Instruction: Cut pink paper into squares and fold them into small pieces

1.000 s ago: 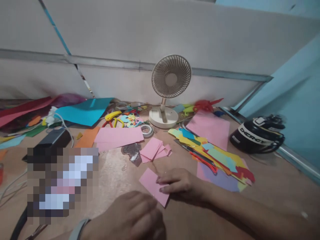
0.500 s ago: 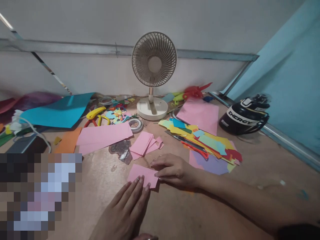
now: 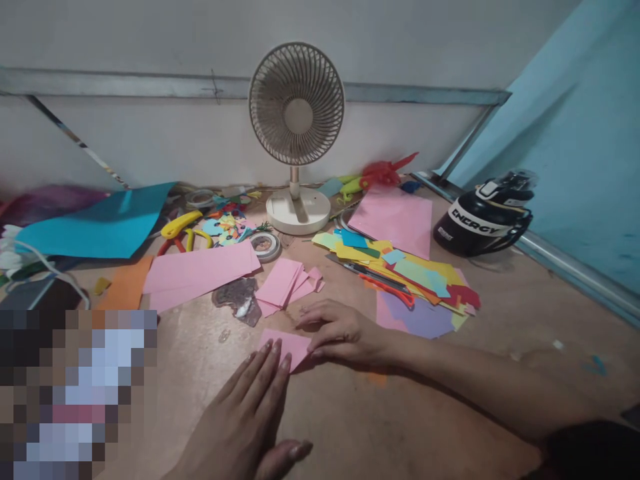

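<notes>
On the wooden tabletop in front of me lies a small piece of pink paper (image 3: 295,347). My left hand (image 3: 253,393) rests on its lower left part, fingers stretched out and thumb apart. From the right, my right hand (image 3: 343,337) has its fingertips closed at the paper's right corner; exactly how they grip is partly hidden. The paper's lower right edge runs at a slant below those fingertips. Just beyond lies a small pile of pink paper pieces (image 3: 283,283), beside a dark clear plastic scrap (image 3: 237,300).
A white fan (image 3: 297,210) stands at the back. Pink strips (image 3: 200,270), yellow-handled pliers (image 3: 183,223) and a tape roll (image 3: 265,247) are left of centre. Coloured paper scraps (image 3: 420,273) and an orange-handled cutting tool (image 3: 387,287) lie right. A black jug (image 3: 480,220) stands far right.
The pink paper's lower right edge now slants more, and less of the paper shows. My left thumb has come into fuller view. The whole view has shifted slightly.
</notes>
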Motion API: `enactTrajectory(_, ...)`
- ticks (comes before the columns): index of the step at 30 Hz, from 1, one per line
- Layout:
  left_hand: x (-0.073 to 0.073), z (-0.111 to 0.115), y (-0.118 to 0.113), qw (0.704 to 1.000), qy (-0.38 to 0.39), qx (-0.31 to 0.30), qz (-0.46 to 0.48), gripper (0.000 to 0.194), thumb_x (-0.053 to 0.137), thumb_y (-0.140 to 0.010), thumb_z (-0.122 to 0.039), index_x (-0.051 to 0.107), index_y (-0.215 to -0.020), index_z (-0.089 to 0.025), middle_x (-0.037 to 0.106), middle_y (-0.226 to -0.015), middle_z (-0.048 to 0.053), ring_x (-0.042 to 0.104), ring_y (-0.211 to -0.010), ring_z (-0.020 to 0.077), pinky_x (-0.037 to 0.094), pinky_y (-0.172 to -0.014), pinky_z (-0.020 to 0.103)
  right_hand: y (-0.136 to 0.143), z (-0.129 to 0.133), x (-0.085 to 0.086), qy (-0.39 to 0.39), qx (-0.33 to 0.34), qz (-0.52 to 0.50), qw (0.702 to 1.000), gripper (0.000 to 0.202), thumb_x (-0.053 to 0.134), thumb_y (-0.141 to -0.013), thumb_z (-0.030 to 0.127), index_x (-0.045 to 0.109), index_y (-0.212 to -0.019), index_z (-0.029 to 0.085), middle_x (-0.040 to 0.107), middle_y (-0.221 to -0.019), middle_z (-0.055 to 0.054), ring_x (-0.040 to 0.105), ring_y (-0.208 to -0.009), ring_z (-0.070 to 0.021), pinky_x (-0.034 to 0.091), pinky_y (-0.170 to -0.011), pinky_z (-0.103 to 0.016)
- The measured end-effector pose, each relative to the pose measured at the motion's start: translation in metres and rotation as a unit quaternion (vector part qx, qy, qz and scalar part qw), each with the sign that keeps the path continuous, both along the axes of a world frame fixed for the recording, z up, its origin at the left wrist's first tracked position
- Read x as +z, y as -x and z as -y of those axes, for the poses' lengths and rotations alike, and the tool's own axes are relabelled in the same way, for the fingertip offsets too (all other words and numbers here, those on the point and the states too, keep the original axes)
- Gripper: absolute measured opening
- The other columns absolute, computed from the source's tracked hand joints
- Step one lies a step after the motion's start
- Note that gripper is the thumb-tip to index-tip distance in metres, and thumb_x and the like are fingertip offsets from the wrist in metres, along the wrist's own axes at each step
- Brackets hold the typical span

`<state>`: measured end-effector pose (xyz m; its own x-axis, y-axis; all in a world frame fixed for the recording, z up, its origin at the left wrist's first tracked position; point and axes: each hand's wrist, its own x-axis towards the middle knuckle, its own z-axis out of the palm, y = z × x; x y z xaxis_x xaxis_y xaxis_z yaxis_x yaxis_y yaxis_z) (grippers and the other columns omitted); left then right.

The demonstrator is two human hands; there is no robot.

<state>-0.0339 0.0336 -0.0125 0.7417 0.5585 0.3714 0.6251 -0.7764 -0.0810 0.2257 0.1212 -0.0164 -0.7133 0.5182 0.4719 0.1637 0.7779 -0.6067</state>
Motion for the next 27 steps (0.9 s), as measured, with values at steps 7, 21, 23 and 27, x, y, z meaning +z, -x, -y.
enactTrajectory(7, 0.003, 0.004, -0.005, 0.999, -0.035, 0.009, -0.034, 0.099, 0.045, -0.089, -0.076, 0.033, -0.151, 0.000, 0.061, -0.134, 0.023, 0.062, -0.118, 0.0340, 0.049, -0.094, 0.038, 0.009, 0.009, 0.007, 0.085, -0.102, 0.021, 0.991, 0.019, 0.070, -0.091, 0.029, 0.067, -0.077, 0.018, 0.068, -0.116, -0.009, 0.054, -0.123, -0.0221, 0.042, -0.107, -0.041)
enactTrajectory(21, 0.004, 0.002, -0.007, 0.999, -0.029, 0.016, -0.034, 0.078, 0.043, -0.095, -0.069, 0.044, -0.147, -0.010, 0.056, -0.141, 0.016, 0.051, -0.130, 0.0308, 0.032, -0.110, 0.038, 0.017, 0.010, 0.009, 0.078, -0.143, 0.052, 0.985, 0.018, 0.074, -0.084, 0.019, 0.059, -0.075, 0.017, 0.063, -0.110, -0.008, 0.057, -0.110, -0.0232, 0.042, -0.098, -0.042)
enactTrajectory(23, 0.004, 0.001, -0.007, 0.999, -0.024, 0.017, -0.031, 0.077, 0.044, -0.094, -0.069, 0.047, -0.145, -0.010, 0.056, -0.139, 0.017, 0.051, -0.128, 0.0316, 0.030, -0.111, 0.040, 0.018, 0.011, 0.010, 0.078, -0.146, 0.052, 0.985, 0.018, 0.074, -0.083, 0.018, 0.058, -0.075, 0.018, 0.063, -0.110, -0.008, 0.057, -0.109, -0.0228, 0.042, -0.097, -0.041)
enactTrajectory(27, 0.003, 0.001, -0.007, 1.000, -0.012, 0.016, -0.020, 0.075, 0.046, -0.094, -0.067, 0.049, -0.143, -0.010, 0.055, -0.140, 0.019, 0.049, -0.129, 0.0323, 0.028, -0.111, 0.041, 0.020, 0.011, 0.010, 0.067, -0.149, 0.050, 0.985, 0.019, 0.074, -0.083, 0.017, 0.057, -0.074, 0.018, 0.062, -0.108, -0.007, 0.057, -0.109, -0.0216, 0.042, -0.097, -0.039)
